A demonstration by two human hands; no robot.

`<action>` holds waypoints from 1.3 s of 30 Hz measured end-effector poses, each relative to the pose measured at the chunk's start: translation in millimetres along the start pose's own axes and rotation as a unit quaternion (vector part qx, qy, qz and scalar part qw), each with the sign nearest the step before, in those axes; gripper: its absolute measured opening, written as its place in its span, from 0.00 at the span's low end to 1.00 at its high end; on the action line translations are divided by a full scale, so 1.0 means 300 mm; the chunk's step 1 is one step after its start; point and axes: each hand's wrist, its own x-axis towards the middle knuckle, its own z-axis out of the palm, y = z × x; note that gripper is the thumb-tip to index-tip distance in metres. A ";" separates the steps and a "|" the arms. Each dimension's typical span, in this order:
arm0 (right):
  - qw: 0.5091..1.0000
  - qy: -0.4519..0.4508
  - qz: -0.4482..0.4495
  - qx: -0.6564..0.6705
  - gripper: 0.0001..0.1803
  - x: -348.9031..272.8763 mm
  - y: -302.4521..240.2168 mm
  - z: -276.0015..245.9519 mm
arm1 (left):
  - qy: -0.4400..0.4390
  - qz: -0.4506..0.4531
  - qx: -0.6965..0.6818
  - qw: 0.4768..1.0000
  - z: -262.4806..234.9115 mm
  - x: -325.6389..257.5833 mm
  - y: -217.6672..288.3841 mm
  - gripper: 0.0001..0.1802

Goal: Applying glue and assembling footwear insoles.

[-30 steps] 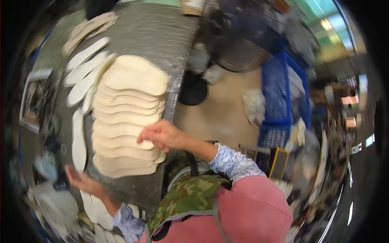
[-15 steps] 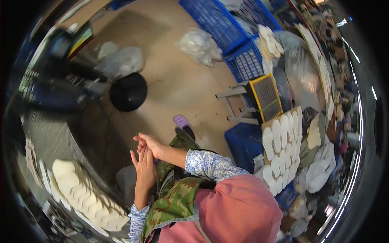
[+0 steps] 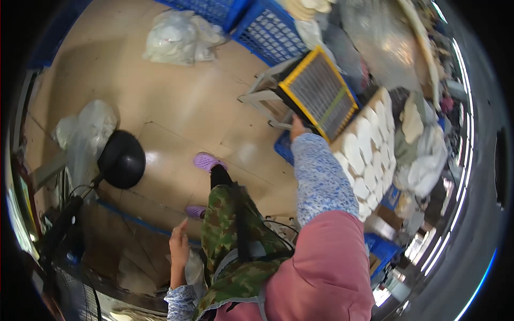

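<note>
The right hand (image 3: 298,127) reaches to the yellow-edged stool (image 3: 319,93), far right, its grip unclear; the left hand (image 3: 179,247) hangs near left, fingers loosely open. Previously together, they're now apart.

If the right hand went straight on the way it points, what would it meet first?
Probably the yellow-edged stool, just ahead of the right hand; whether they already touch is unclear.
</note>
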 end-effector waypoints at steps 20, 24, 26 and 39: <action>0.375 -0.320 -0.609 -0.621 0.16 -0.372 -0.859 0.069 | 0.299 -0.157 -0.020 0.941 0.151 -0.868 -0.229 0.23; 0.386 -0.288 -0.628 -0.611 0.17 -0.650 -1.101 0.044 | 0.351 -0.116 -0.024 0.929 0.183 -1.058 -0.257 0.23; 0.326 -0.328 -0.627 -0.627 0.19 -0.882 -1.214 0.030 | 0.416 -0.098 -0.055 0.903 0.180 -1.165 -0.252 0.22; 0.103 -0.471 -0.778 -0.402 0.17 -1.505 -1.731 0.282 | 0.617 -0.086 -0.350 0.700 0.284 -1.573 -0.202 0.17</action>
